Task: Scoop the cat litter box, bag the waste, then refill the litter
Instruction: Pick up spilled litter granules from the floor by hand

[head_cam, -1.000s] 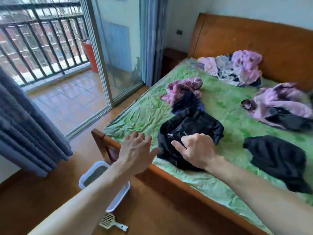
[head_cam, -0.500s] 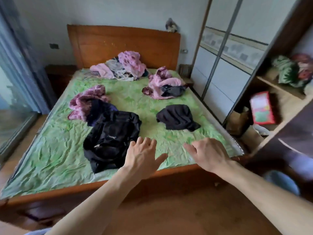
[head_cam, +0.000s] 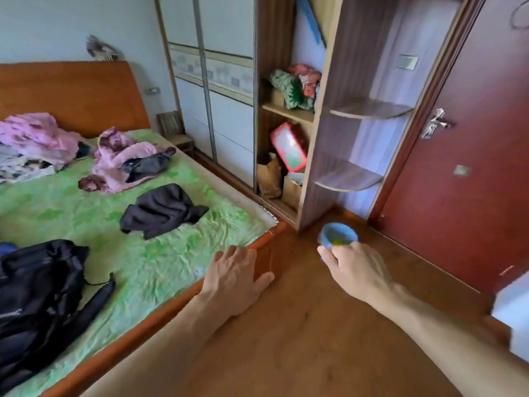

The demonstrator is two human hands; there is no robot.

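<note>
The litter box is nowhere in this view, nor is any scoop, bag or litter; its place cannot be told from here. The camera looks across the foot of a bed (head_cam: pixel 148 270) with a green cover, toward an open shelf unit (head_cam: pixel 289 156) and a red-brown door (head_cam: pixel 472 173).

The left hand (head_cam: pixel 234 279) is released, fingers spread, resting on or just above the bed's wooden corner. The right hand (head_cam: pixel 355 267) reaches low over the wooden floor (head_cam: pixel 286 339) toward a small blue bowl (head_cam: pixel 337 237); its fingertips overlap the bowl's near rim, but whether it has closed on the bowl or merely lies in front of it I cannot tell.

By my reading, scooping has not begun: this looks like a search for supplies. The next move calls for finding a bag and litter, perhaps among the shelves, then turning to wherever the box sits.
</note>
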